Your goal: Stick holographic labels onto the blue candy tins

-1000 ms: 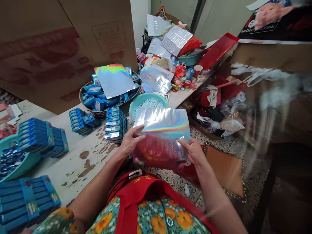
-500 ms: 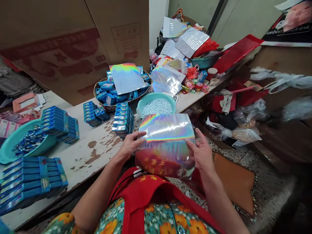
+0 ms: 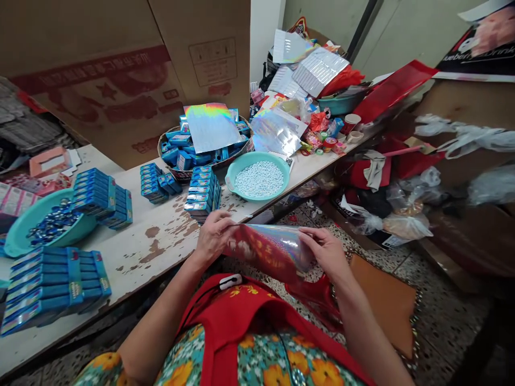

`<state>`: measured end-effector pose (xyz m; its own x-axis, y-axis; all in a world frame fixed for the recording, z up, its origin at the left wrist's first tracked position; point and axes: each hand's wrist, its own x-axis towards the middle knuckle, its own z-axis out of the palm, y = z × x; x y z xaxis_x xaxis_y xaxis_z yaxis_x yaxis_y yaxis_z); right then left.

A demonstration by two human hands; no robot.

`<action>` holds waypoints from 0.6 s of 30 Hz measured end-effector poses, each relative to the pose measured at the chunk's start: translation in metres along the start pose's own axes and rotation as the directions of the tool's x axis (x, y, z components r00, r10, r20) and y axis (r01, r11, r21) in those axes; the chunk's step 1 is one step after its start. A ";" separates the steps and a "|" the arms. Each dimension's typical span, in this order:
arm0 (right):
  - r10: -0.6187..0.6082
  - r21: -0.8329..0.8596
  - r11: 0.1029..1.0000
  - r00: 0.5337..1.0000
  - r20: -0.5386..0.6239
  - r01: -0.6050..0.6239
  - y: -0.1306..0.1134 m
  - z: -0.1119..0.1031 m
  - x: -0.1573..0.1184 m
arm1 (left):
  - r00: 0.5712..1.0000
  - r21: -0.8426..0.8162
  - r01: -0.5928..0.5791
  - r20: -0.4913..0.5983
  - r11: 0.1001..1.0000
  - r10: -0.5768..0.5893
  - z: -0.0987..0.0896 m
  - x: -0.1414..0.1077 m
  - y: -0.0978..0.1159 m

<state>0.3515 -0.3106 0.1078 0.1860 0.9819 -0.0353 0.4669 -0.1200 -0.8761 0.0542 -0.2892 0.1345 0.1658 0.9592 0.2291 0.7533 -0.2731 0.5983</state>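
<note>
Between my hands is a shiny rainbow-silver sheet [image 3: 267, 249], tilted steeply and curved, its face mirroring the red apron. My left hand [image 3: 216, 234] pinches its left edge, and my right hand [image 3: 323, 250] grips the right edge with the thumb and fingers. Just beyond the sheet stands a turquoise basin [image 3: 257, 177] of small pale blue pellets. Left of that basin is a stack of blue boxes [image 3: 202, 188], close to my left hand. Behind them a round basket [image 3: 167, 143] holds more blue boxes, with another rainbow-silver sheet [image 3: 212, 128] lying on top.
Further blue box stacks [image 3: 56, 284] and a turquoise basin [image 3: 20, 233] of shiny blue pieces line the table's left side. A big cardboard box [image 3: 129, 69] stands behind. Silver sheets and wrappers [image 3: 317, 69] heap up at the back right. An orange-brown seat [image 3: 382, 300] is at my right.
The sheet in my hands has swung from facing up to nearly edge-on and bent into a curve. Both hands have moved slightly closer together, and the pellet basin is now fully in sight.
</note>
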 end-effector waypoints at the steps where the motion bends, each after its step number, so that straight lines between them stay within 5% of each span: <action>1: -0.100 -0.122 0.988 0.993 -0.059 0.092 -0.006 0.007 0.000 | 0.998 0.003 -0.027 0.060 1.000 0.027 0.003 -0.002 0.002; 3: -0.313 -0.292 0.911 0.949 -0.028 0.292 -0.021 0.029 -0.001 | 0.982 0.028 -0.084 0.173 0.996 0.078 0.012 -0.005 0.009; 6: -0.437 -0.247 0.815 0.836 0.332 0.524 -0.035 0.073 0.000 | 0.968 0.094 -0.131 0.226 0.987 0.107 0.023 -0.011 0.012; 8: -0.393 -0.201 0.830 0.801 0.451 0.520 -0.031 0.096 0.005 | 0.985 0.115 -0.040 0.174 0.993 0.019 0.017 -0.016 0.001; 12: -0.281 -0.162 0.905 0.840 0.463 0.392 0.003 0.112 0.022 | 0.958 0.042 0.286 0.018 0.957 -0.287 -0.019 -0.035 -0.049; 15: -0.292 -0.043 0.926 0.781 0.553 0.376 0.017 0.128 0.034 | 0.892 -0.046 0.452 0.047 0.891 -0.450 -0.045 -0.057 -0.090; 18: -0.333 0.084 0.928 0.711 0.619 0.362 0.012 0.167 0.034 | 0.859 -0.092 0.511 0.029 0.855 -0.511 -0.060 -0.081 -0.130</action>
<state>0.2190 -0.2544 0.0156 -0.5589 0.8286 -0.0308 0.4280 0.2565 -0.8666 -0.0955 -0.3360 0.0846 -0.2238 0.9658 -0.1306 0.6697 0.2498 0.6993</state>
